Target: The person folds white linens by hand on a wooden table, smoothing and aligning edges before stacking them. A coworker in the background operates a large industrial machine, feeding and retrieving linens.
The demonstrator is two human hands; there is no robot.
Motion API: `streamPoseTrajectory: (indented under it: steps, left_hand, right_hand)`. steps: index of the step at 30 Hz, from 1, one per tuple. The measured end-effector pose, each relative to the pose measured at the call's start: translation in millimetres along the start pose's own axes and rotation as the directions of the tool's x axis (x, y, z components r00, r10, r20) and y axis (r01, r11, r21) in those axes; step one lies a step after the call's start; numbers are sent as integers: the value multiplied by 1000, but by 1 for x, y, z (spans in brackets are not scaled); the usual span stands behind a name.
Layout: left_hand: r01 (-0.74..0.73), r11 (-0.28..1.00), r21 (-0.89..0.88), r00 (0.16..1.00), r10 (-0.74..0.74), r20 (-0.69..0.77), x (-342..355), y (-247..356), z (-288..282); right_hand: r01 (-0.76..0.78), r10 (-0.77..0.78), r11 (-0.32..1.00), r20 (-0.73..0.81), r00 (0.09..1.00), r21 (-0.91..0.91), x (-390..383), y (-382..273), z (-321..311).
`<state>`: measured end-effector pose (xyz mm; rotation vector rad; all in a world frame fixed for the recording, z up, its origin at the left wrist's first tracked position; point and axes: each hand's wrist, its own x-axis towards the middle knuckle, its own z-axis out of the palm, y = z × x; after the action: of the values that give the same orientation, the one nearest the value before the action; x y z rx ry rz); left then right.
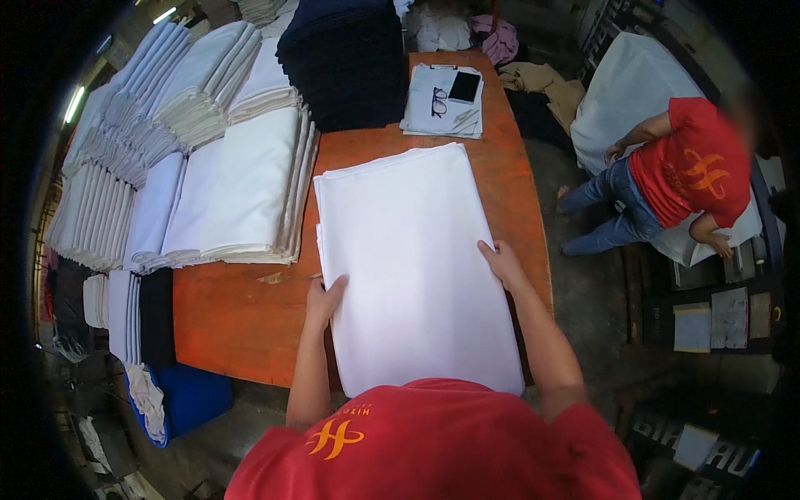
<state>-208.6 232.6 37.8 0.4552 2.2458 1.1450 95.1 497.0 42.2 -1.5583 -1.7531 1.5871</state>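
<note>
A folded white cloth [412,267] lies in front of me on the orange tabletop [242,321], its near end reaching past the front edge toward my body. My left hand [325,300] grips its left side, thumb on top and fingers tucked beneath. On the right side, my right hand [502,262] holds the same cloth, thumb over the edge and the other fingers mostly hidden under it. The cloth has several layers, visible at its far left corner.
Stacks of folded white cloth [250,183] fill the table's left. Behind stands a tall dark stack [340,62]. A clipboard [417,121] with glasses [439,102] and a phone [464,87] lies at the far right. A blue bin [196,404] stands below left. Another person [667,175] works at right.
</note>
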Motion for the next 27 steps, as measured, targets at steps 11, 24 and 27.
streamPoseTrajectory:
  steps: [11,24,27]
  left_hand:
    - [110,832,-543,970,29,242,44,108,-41]
    - [-427,778,-461,884,467,-30,-12,298,-175]
    - [-363,877,-313,932,340,-126,-15,201,-142]
  right_hand:
    - [140,-245,833,129,961,535,-1,-99,-38]
    - [564,-581,520,-219,784,641,-105,-259,-126]
    - [537,-537,595,-202,819,598,-118,-161,-94]
